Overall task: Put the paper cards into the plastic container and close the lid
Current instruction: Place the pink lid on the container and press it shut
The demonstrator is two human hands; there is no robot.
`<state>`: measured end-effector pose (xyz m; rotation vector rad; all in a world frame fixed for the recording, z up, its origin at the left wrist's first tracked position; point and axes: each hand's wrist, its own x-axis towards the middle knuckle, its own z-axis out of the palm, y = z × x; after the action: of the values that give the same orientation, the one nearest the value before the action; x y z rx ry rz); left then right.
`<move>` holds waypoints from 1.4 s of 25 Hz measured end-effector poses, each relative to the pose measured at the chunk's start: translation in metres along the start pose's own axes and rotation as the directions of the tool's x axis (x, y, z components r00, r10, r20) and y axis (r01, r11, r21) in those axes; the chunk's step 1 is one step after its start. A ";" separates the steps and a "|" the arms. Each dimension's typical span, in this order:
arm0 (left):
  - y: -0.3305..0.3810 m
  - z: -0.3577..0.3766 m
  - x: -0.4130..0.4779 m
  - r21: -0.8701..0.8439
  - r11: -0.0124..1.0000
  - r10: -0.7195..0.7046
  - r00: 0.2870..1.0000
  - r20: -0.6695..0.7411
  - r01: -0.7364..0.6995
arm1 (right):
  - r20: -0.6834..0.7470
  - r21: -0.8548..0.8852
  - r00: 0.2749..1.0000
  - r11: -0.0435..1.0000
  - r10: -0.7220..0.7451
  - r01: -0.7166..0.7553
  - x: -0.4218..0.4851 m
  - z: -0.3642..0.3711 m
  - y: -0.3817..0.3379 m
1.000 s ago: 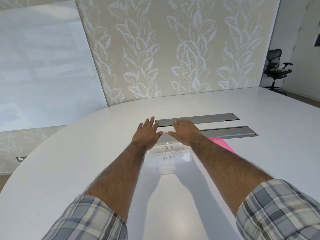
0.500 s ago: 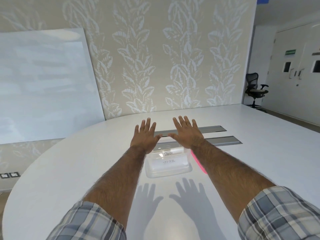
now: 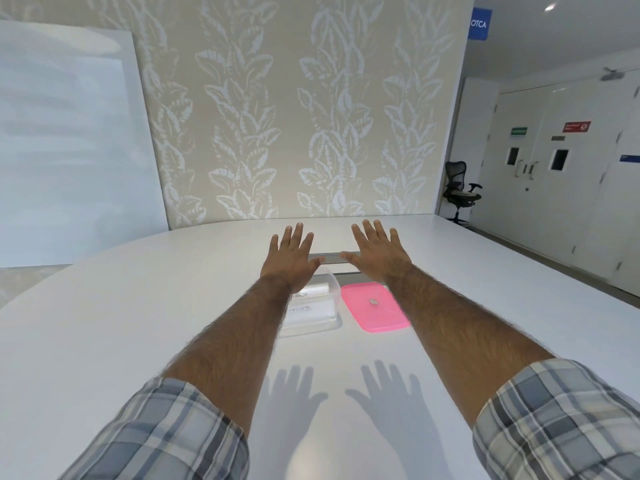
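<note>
The left forearm is covering the left side of the clear plastic container [image 3: 318, 327], so the handwriting on the paper cards [image 3: 313, 311] inside is showing only in part, too cut off to read. The container is sitting uncovered on the white surface [image 3: 138, 306]. The pink lid [image 3: 367, 317] is lying flat just beside it at 3 o'clock, with its right edge hidden by the right forearm. The left hand [image 3: 291, 261] is hovering at the container's 12 o'clock and the right hand [image 3: 377, 258] at its 1 o'clock. Both are palm down with fingers spread straight, grasping nothing.
</note>
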<state>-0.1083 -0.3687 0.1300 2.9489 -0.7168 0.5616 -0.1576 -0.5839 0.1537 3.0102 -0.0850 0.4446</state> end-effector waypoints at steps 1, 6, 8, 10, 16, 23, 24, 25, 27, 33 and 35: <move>0.008 0.003 0.004 -0.003 1.000 0.004 1.000 0.004 -0.004 | 0.005 -0.006 1.000 1.000 0.007 -0.007 0.001 0.000 0.009; 0.057 0.017 0.034 -0.049 0.999 0.015 1.000 0.024 -0.014 | 0.031 -0.034 1.000 0.999 0.000 0.001 0.005 0.013 0.057; 0.081 0.027 0.047 -0.055 0.998 0.016 0.999 0.042 -0.014 | 0.048 -0.033 0.999 0.999 -0.007 0.008 0.009 0.021 0.079; 0.104 0.043 0.058 -0.070 0.997 0.015 0.998 0.065 -0.011 | 0.064 -0.024 0.998 1.000 -0.018 0.019 0.014 0.033 0.099; 0.161 0.106 0.080 -0.147 0.987 -0.027 0.975 0.221 0.061 | 0.151 0.013 0.987 0.999 -0.054 0.053 0.029 0.089 0.150; 0.182 0.163 0.087 -0.166 0.953 -0.170 0.902 0.397 0.253 | 0.314 0.032 0.945 0.995 -0.095 0.089 0.049 0.150 0.173; 0.182 0.168 0.088 -0.156 0.948 -0.191 0.890 0.415 0.276 | 0.330 0.034 0.939 0.995 -0.098 0.092 0.050 0.158 0.175; 0.182 0.173 0.089 -0.150 0.943 -0.208 0.878 0.431 0.297 | 0.349 0.033 0.932 0.995 -0.099 0.093 0.050 0.166 0.175; 0.184 0.182 0.092 -0.152 0.923 -0.249 0.850 0.463 0.353 | 0.393 0.028 0.914 0.995 -0.098 0.095 0.053 0.179 0.175; 0.190 0.204 0.101 -0.130 0.865 -0.373 0.796 0.477 0.484 | 0.520 0.178 0.851 0.984 -0.068 -0.030 0.067 0.214 0.179; 0.191 0.207 0.101 -0.104 0.863 -0.395 0.790 0.469 0.494 | 0.532 0.244 0.845 0.965 -0.051 -0.096 0.071 0.222 0.180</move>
<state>-0.0420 -0.6111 -0.0330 2.8854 -0.0540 -0.2132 -0.0389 -0.7891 -0.0208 3.2971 -0.1087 -0.4399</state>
